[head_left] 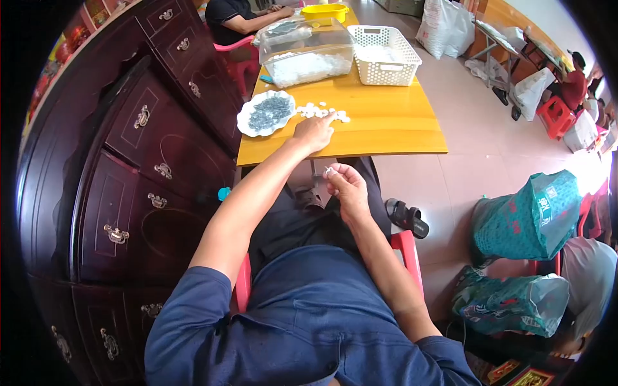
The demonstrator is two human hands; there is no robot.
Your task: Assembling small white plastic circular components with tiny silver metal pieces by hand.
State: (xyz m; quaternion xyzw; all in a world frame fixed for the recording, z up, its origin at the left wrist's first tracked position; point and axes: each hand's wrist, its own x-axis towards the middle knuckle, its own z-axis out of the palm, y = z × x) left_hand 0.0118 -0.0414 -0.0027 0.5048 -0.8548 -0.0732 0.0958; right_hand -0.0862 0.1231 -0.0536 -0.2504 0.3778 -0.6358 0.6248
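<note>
My left hand (pixel 313 134) reaches over the near part of the wooden table (pixel 386 128). Its index finger is stretched out onto a loose group of small white round pieces (pixel 344 118), with the thumb apart from it. Below the table's front edge, above my lap, my right hand (pixel 349 191) pinches a small white piece (pixel 329 171) between thumb and fingertips. Left of the white pieces sits a white scalloped dish (pixel 245 123) filled with small dark grey-blue parts, too small to make out singly.
Farther back on the table stand a clear plastic bin (pixel 308 48) of white pieces, a white perforated basket (pixel 388 72) and a yellow basin (pixel 325 11). A dark wooden cabinet (pixel 138 193) lines the left. Teal bags (pixel 524 215) stand at right. Another person (pixel 232 19) sits across.
</note>
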